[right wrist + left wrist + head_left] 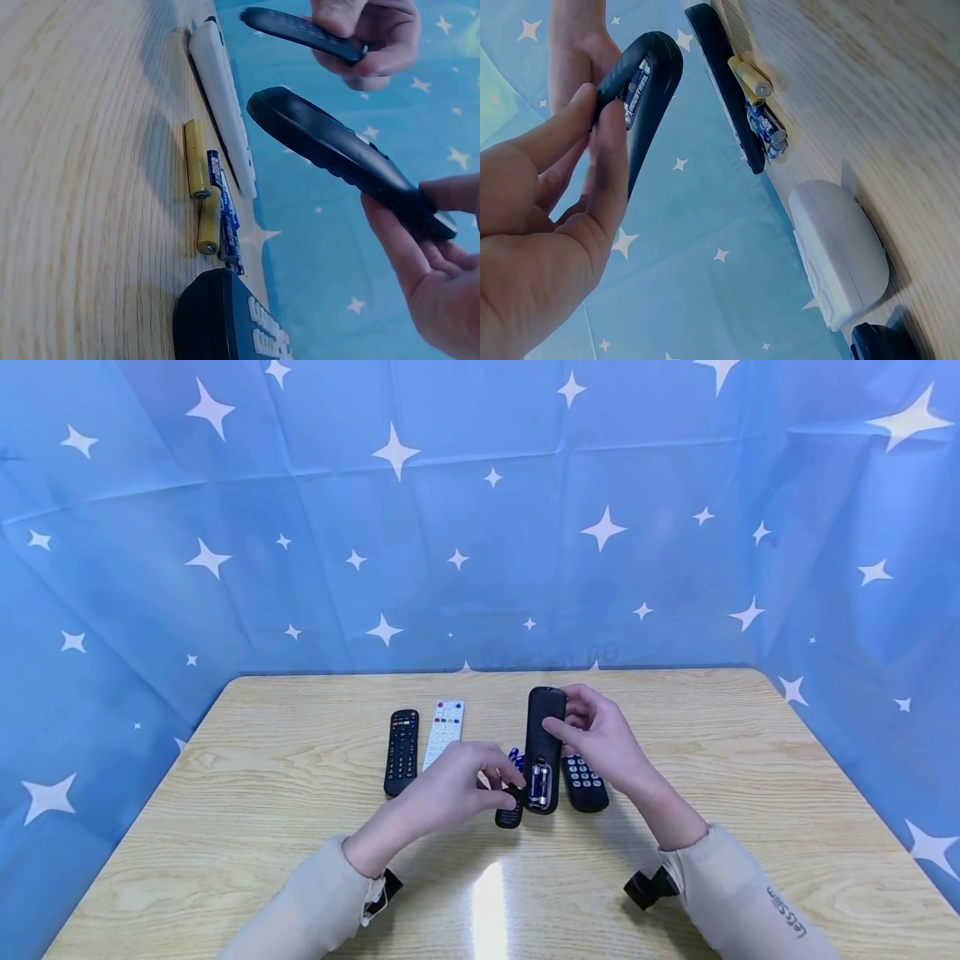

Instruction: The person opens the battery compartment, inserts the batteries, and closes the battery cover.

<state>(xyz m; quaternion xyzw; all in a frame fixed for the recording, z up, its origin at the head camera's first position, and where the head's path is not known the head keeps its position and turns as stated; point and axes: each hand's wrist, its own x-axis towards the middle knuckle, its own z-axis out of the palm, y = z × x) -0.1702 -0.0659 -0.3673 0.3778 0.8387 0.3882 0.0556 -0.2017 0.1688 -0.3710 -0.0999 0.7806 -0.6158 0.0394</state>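
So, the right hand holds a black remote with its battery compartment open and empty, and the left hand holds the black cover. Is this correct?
Not empty: the head view shows batteries in the open compartment. The rest is correct: the right hand holds the black remote, the left hand the cover.

A blue backdrop [517,577] patterned with white four-pointed stars; a pale tan, wood-grained table [247,827]; a black held remote [537,714] and black cover [508,818]; golden-yellow batteries [196,157]; a white remote [444,735]; cream sleeves [300,902].
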